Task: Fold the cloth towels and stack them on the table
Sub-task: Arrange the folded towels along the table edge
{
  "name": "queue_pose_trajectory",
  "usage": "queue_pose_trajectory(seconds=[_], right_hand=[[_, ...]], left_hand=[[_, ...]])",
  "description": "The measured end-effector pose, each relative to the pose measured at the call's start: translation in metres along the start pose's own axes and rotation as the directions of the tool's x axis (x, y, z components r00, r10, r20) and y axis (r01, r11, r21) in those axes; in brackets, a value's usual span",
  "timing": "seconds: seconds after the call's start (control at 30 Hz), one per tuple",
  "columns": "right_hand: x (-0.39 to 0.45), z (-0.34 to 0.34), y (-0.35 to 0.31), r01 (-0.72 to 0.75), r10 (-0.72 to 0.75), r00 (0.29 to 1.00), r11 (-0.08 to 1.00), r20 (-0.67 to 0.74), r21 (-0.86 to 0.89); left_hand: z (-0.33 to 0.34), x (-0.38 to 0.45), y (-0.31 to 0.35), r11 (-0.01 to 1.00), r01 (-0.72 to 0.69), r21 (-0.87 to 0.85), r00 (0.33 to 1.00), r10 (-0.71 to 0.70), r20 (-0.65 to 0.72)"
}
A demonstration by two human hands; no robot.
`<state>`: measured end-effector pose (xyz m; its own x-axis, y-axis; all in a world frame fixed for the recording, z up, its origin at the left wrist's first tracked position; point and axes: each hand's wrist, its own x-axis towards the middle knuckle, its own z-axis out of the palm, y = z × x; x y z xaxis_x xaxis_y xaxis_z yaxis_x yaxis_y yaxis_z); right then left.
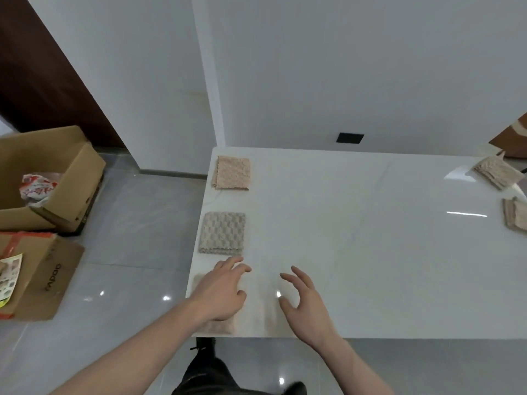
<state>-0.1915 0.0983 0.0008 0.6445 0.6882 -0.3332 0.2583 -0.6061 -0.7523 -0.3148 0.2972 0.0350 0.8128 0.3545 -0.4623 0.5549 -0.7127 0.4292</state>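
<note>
Three folded towels lie in a column along the left edge of the white table [356, 238]: a beige towel [231, 173] farthest away, a grey checked towel [223, 233] in the middle, and a pale beige towel [218, 326] nearest me. My left hand [221, 292] rests flat on the nearest towel, fingers spread, covering most of it. My right hand [303, 302] hovers just to the right of it over bare table, fingers apart, holding nothing. Two more beige towels [496, 171] [516, 215] lie at the table's far right.
Two cardboard boxes stand on the tiled floor to the left, an open one [54, 181] with a plastic bag inside and a closed one [42, 277]. A white wall runs behind the table. My legs show below the near table edge.
</note>
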Motion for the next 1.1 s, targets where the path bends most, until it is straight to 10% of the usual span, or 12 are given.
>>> queue_pose_trajectory(seconds=[1.1], right_hand=[[-0.038, -0.390, 0.257, -0.073, 0.093, 0.988, 0.985, -0.122, 0.157]], left_hand=[[0.123, 0.152, 0.414, 0.998, -0.055, -0.022, 0.995, 0.057, 0.082]])
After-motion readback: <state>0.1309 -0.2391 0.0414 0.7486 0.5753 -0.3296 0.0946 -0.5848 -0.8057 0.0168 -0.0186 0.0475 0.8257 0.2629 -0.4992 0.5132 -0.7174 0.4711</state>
